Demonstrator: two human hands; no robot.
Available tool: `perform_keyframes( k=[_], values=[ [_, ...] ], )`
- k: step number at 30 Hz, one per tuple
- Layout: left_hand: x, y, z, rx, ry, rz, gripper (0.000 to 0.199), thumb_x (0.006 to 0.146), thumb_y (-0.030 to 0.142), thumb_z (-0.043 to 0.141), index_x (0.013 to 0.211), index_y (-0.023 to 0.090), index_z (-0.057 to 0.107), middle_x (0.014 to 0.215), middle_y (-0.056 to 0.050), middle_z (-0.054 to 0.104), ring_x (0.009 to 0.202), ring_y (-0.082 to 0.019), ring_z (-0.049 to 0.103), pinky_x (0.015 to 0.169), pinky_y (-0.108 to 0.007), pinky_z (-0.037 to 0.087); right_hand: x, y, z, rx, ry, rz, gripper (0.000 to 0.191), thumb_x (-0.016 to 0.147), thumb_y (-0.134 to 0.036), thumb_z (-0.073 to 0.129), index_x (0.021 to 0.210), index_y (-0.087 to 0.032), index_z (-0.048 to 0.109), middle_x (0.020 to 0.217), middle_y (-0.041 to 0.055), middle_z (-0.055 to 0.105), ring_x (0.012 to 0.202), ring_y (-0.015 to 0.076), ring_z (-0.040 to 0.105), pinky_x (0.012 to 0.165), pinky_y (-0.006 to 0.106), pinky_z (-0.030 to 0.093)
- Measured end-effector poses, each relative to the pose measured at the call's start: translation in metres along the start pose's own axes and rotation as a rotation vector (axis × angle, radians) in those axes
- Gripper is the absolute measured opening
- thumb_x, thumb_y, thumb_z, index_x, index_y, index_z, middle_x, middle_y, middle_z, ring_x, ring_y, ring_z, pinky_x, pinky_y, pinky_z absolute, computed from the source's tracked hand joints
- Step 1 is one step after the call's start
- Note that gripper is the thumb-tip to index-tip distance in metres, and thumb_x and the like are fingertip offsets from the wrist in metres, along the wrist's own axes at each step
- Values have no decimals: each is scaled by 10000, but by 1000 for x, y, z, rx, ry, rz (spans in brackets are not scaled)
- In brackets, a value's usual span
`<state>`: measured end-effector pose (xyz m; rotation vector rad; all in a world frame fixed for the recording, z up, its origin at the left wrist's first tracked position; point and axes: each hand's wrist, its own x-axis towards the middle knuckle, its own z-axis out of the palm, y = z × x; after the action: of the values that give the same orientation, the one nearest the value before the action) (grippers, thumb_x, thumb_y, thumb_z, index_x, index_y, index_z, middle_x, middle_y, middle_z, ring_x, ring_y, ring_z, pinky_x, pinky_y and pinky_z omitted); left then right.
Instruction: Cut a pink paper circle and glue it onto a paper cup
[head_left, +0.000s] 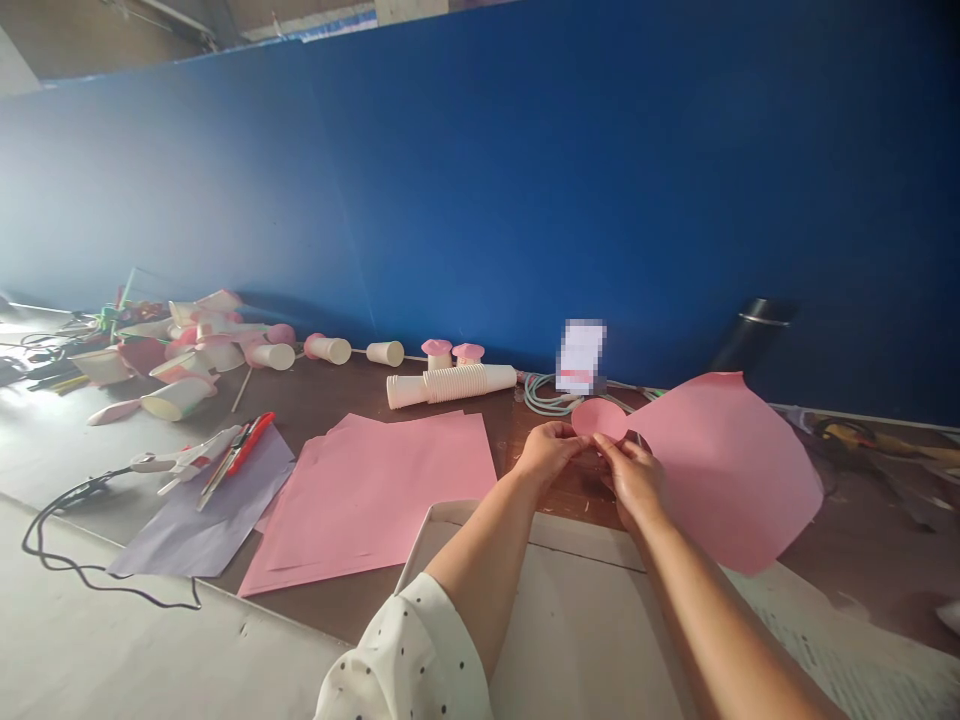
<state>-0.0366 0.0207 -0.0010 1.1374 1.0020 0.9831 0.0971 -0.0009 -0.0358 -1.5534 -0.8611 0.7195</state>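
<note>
Both my hands meet over the brown table and pinch the lower edge of a small round pink paper disc [599, 416]. My left hand [553, 450] is closed on its left side, thumb and fingertips together. Beside it my right hand [634, 475] is closed on the right side of the edge; a small dark item shows at its fingers, too small to name. A large pink sheet with a curved cut edge [731, 470] lies or stands just right of the right hand. Under my forearms is a white board or box lid [577, 610].
Pink sheets [390, 490] lie stacked on the left. A red utility knife [238, 455] and a glue gun [187, 460] rest on a purple sheet [217, 535]. Nested paper cups [457, 384], pink-topped cups [469, 354], cables [547, 398] and a black bottle [754, 335] line the blue partition [480, 180].
</note>
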Motion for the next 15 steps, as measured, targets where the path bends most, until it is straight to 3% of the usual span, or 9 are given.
perform_keyframes(
  k=[8,15],
  values=[
    [4,-2,0,-63,49,-28,257,651,327,791,758,125,673,582,20,542,512,-58,425,518,-198,337,-8,-6,2,89,-86,64,379,667,-608,687,712,-232,669,557,12,591,529,168,568,427,266,417],
    [2,-1,0,-67,53,-28,180,675,272,761,701,138,644,564,29,528,507,-59,422,554,-205,361,-4,0,5,38,-51,-24,412,622,-598,723,736,-206,669,540,-23,558,487,125,494,416,230,383]
  ],
)
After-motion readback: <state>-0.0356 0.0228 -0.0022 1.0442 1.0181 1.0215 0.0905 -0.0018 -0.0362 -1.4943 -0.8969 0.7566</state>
